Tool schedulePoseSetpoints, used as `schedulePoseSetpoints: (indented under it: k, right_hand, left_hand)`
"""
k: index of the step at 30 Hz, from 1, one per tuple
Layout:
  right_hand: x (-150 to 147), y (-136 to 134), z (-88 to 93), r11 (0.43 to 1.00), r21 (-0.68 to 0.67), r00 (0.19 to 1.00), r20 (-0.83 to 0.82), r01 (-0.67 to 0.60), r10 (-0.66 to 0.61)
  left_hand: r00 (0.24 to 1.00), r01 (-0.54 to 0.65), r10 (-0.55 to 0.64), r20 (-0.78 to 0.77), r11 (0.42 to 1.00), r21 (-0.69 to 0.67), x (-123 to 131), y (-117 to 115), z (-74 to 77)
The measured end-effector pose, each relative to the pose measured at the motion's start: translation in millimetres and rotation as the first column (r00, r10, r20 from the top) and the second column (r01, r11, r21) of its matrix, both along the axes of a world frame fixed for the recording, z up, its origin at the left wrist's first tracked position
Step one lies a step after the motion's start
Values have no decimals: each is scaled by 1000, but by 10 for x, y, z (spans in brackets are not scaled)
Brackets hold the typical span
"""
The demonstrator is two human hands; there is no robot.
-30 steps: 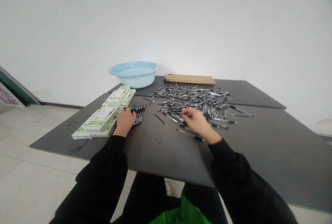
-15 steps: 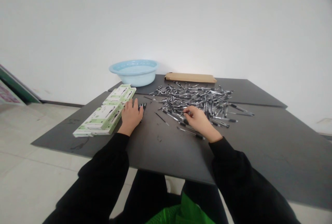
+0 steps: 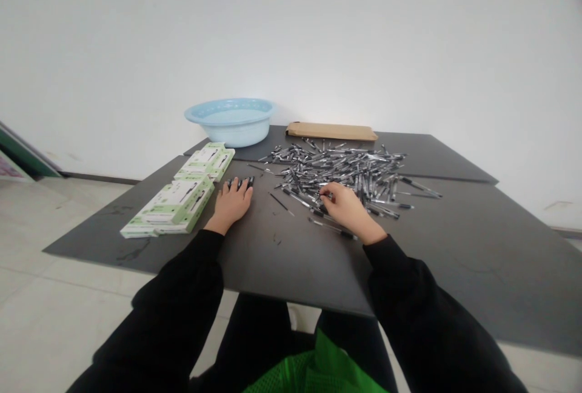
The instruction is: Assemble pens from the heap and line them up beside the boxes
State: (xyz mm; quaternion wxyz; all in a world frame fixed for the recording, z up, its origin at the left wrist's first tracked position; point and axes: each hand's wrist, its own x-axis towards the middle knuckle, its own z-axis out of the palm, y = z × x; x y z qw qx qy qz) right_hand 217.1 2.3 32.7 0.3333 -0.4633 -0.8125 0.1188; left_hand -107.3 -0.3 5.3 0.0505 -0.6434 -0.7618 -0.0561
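Note:
My left hand [image 3: 231, 204] lies palm down with its fingers spread over a few dark pens [image 3: 248, 182], whose ends show past the fingertips. Just left of it, stacked white-and-green pen boxes [image 3: 175, 199] stand close to the hand. At the near left edge of a large heap of clear-and-black pens [image 3: 350, 165] is my right hand [image 3: 346, 208]. Its thumb and index finger are pinched together; what lies between them is too small to make out. In front of the right hand lies a loose pen [image 3: 331, 227], and a thin refill [image 3: 280, 204] rests between the hands.
A light blue basin [image 3: 231, 132] stands at the back left of the dark table [image 3: 291, 272]. Behind the pen heap, a flat brown cardboard piece [image 3: 331, 131] lies near the wall. Panels [image 3: 25, 153] lean on the wall at far left.
My left hand has flattened and pulled back slightly, baring more of the pen ends. The right hand keeps its pinch at the heap's edge. The whole view has shifted a little.

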Motion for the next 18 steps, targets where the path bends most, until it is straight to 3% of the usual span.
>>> schedulePoseSetpoints:
  k: [6, 14, 18]
  right_hand:
    - [-39, -39, 9, 1000, -8, 1000, 21, -13, 13]
    - [-248, 15, -130, 999, 17, 993, -117, 29, -26]
    - [-406, 14, -146, 1000, -2, 999, -31, 30, -30]
  left_hand:
    - [1000, 2, -4, -24, 999, -52, 5, 13, -5]
    - [999, -3, 0, -34, 997, -74, 4, 41, -33]
    - [1000, 1, -2, -17, 998, -61, 5, 38, -40]
